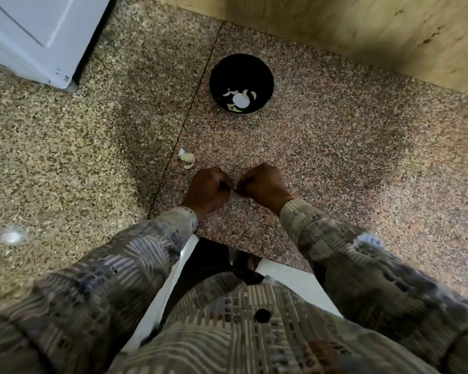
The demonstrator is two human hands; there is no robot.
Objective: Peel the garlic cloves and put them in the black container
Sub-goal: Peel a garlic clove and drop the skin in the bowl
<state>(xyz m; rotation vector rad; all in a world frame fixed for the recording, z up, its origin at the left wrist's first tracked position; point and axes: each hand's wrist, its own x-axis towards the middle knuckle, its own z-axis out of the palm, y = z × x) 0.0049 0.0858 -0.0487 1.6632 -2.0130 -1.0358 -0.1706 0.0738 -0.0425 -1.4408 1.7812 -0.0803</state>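
My left hand (208,188) and my right hand (262,184) are curled together over the speckled granite counter (335,163), fingertips meeting. A small pale garlic clove (235,188) shows between them, mostly hidden by the fingers. The round black container (265,74) stands farther back on the counter, apart from my hands. Several peeled cloves (239,99) lie in its bottom. Loose garlic pieces and skin (187,158) rest on the counter just left of and beyond my left hand.
A white appliance (35,33) stands at the back left. A beige wall (362,25) runs along the back right. The counter's front edge (281,259) is below my wrists, with white floor beneath.
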